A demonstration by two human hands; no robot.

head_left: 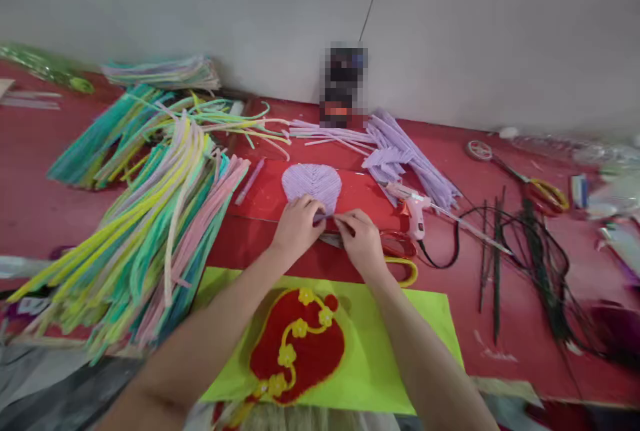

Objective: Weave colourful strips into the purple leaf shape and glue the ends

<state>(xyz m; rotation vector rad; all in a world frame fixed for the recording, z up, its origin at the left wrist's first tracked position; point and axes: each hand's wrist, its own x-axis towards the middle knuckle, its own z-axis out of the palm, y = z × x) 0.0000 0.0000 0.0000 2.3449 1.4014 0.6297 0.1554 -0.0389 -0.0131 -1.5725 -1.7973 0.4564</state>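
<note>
A lavender rounded piece [313,181], built of slanting pipe cleaner rows meeting along a middle line, lies on a red board [363,194]. My left hand [299,223] is at its lower edge, fingers curled in a pinch. Just to the right, my right hand [359,234] pinches too, its fingertips close to the left ones. Between them shows a short bit of lavender pipe cleaner [324,216]; the rest is hidden by the fingers. Scissors with red and yellow handles [407,271] lie beside my right wrist, blades partly covered.
A pink glue gun [413,207] with a black cord rests at right, near lavender pipe cleaners [405,144]. Coloured pipe cleaners [165,217] heap at left. Below my hands, a red shape with yellow flowers [310,364] sits on lime paper [400,377]. Dark green stems [543,271] lie far right.
</note>
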